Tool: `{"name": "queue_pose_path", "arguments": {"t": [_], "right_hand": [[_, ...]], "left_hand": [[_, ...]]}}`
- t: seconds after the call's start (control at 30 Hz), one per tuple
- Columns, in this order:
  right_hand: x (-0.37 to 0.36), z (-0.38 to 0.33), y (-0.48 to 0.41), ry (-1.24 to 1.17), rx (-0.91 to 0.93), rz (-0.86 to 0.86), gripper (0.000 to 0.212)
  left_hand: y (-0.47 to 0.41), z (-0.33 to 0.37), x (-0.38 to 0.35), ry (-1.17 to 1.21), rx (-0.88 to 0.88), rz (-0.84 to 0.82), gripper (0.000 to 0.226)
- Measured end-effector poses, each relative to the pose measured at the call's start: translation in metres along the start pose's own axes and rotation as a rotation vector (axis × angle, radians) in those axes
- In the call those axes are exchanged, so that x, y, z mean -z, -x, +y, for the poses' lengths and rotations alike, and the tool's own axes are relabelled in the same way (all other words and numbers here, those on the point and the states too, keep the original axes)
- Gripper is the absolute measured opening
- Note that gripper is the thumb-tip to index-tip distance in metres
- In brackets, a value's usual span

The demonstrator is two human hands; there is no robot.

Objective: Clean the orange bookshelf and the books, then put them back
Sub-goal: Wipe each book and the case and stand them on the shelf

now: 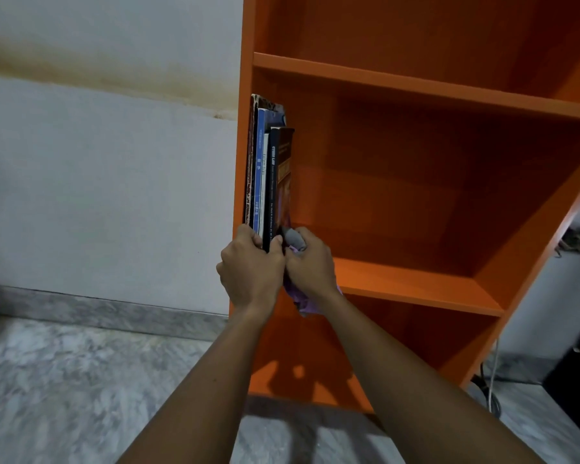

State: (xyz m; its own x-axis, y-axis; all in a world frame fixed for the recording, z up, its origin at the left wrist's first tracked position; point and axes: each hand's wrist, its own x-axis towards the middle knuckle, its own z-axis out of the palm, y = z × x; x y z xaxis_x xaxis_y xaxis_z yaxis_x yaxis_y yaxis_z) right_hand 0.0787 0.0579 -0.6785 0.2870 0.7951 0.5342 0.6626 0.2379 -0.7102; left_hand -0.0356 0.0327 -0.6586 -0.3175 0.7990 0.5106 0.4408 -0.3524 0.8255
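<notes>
Dark book spine point(274, 182) — "CYBER LAW"

Your orange bookshelf point(416, 195) stands on the grey marbled floor point(81, 380) and fills the view from 12 to 4 o'clock. At the 9 o'clock end of its middle shelf point(416, 283), a short row of books point(268, 182) stands upright, spines toward you, packed against the side wall. Their lower ends are hidden, so you cannot tell whether they touch the board. The upper shelf point(416, 85) crosses above them. On the floor at 4 o'clock, cables point(493, 370) trail beside the bookshelf's foot.

Dim indoor light, soft shadows, wide-angle distortion
</notes>
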Motion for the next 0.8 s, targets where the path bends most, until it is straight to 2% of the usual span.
{"name": "queue_pose_path", "arguments": {"t": [0.13, 0.17, 0.37, 0.43, 0.53, 0.6, 0.7, 0.8], "right_hand": [[0.007, -0.003, 0.001, -0.093, -0.071, -0.028, 0.006], [0.011, -0.006, 0.006, -0.134, -0.088, -0.005, 0.014], [0.050, -0.014, 0.069, -0.512, -0.275, 0.257, 0.022], [0.071, -0.009, 0.108, -0.509, -0.321, 0.322, 0.027], [0.104, 0.015, 0.181, -0.483, -0.478, 0.319, 0.021], [0.119, 0.037, 0.223, -0.495, -0.635, 0.282, 0.019], [0.135, 0.065, 0.275, -0.475, -0.847, 0.264, 0.028], [0.141, 0.093, 0.316, -0.443, -0.988, 0.282, 0.018]], "left_hand": [[0.005, 0.000, 0.010, -0.047, -0.003, -0.046, 0.031], [0.007, 0.001, 0.015, -0.069, -0.001, -0.071, 0.031], [0.051, 0.011, 0.038, -0.214, 0.005, -0.278, 0.021], [0.077, 0.014, 0.045, -0.280, -0.001, -0.375, 0.022], [0.137, 0.005, 0.047, -0.313, 0.011, -0.541, 0.027], [0.187, -0.013, 0.046, -0.266, 0.077, -0.651, 0.028], [0.273, -0.052, 0.052, -0.272, 0.214, -0.885, 0.029], [0.342, -0.093, 0.056, -0.321, 0.400, -1.043, 0.028]]}}
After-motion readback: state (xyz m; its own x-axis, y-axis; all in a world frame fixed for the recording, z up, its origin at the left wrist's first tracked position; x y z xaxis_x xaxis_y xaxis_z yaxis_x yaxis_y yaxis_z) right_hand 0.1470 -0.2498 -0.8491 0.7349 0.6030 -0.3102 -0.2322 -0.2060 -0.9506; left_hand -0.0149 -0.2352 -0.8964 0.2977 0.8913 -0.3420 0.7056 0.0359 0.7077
